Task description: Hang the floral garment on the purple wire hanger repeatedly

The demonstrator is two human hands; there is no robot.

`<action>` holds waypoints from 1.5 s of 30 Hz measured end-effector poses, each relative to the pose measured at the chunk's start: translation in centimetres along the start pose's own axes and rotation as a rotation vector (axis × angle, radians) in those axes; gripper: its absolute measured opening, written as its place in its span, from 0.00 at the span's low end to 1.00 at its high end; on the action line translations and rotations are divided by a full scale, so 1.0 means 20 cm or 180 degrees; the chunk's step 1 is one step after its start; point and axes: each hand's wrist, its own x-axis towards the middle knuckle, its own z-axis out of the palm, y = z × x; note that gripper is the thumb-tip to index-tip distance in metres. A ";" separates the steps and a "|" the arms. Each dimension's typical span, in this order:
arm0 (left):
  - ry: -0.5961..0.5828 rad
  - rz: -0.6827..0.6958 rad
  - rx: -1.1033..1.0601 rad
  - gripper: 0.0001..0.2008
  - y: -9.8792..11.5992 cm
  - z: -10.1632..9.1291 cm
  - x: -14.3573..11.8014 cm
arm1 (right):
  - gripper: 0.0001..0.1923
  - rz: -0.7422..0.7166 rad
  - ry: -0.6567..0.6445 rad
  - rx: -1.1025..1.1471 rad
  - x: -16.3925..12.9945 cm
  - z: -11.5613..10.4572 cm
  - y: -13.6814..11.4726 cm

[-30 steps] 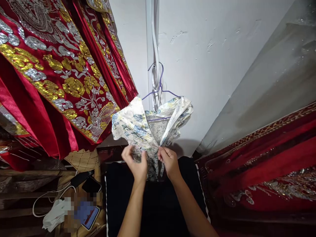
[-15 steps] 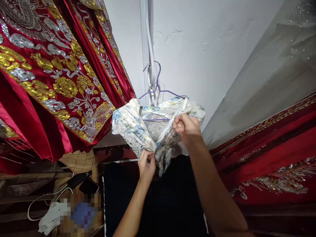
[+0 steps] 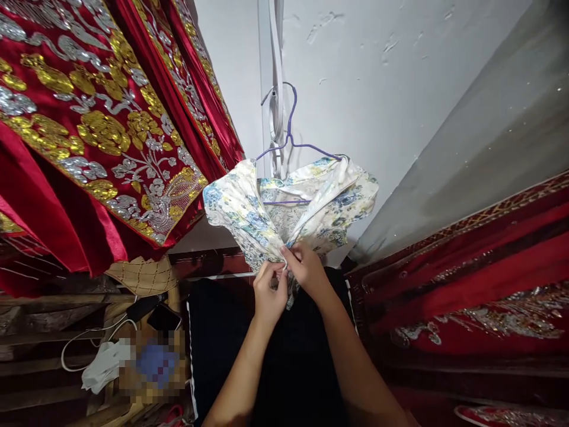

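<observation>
— Satin, white with blue and yellow floral print: one small garment (image 3: pixel 288 204), centre of the frame, hung on a thin purple wire hanger (image 3: pixel 291 127) against the white plastered wall (image 3: pixel 391 89). Where are the hands?

— Both at its lower middle, touching each other. Left hand (image 3: pixel 270 293): grip pinched shut on the gathered front edge of the fabric. Right hand (image 3: pixel 306 270): grip likewise closed, thumb and forefinger nipping the same spot just beside the left. What sits between the fingertips, a button or a loop, is too small to tell.

— Condition of the piece?

— Shoulders spread on the hanger, collar open, two front panels drawn together at one point below. Judged from that, hanging is done; closing of the front looks under way at the first fastening, with the cloth beneath the hands hanging loose and unclosed.

— Surroundings?

— Red satin robe with gold and silver embroidery (image 3: pixel 89 130), upper left. More red embroidered cloth (image 3: pixel 480 279), right. Black cloth (image 3: pixel 293 367) beneath the forearms. Lower left: dark phone (image 3: pixel 163 319), white cable (image 3: pixel 80 344), white crumpled rag (image 3: pixel 104 367), on a wooden bench (image 3: pixel 26 350). Tan quilted piece (image 3: pixel 144 276) just above them.
</observation>
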 end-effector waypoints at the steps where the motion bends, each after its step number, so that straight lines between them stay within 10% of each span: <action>1: -0.0010 -0.0007 -0.0012 0.07 0.01 0.00 0.00 | 0.22 -0.0024 0.0088 0.0058 -0.01 0.00 0.00; 14: -0.0029 -0.0119 0.0061 0.06 0.00 0.01 -0.03 | 0.22 0.0499 -0.0503 0.1252 -0.06 -0.11 -0.07; 27: -0.0580 0.0225 0.0293 0.05 -0.09 0.05 0.06 | 0.13 -0.0350 -0.0159 0.2206 0.52 -0.37 -0.74; 34: -0.0014 0.1115 0.0123 0.18 0.35 -0.15 0.68 | 0.14 -0.0519 -0.0275 0.1957 0.39 -0.30 -0.73; 38: -0.0370 0.1673 0.0408 0.09 0.63 -0.17 0.95 | 0.16 -0.0700 -0.0082 0.1858 0.41 -0.29 -0.72; 45: 0.0841 0.1419 0.0209 0.11 0.52 -0.42 1.08 | 0.16 0.0044 0.0085 0.1197 0.36 -0.12 -0.29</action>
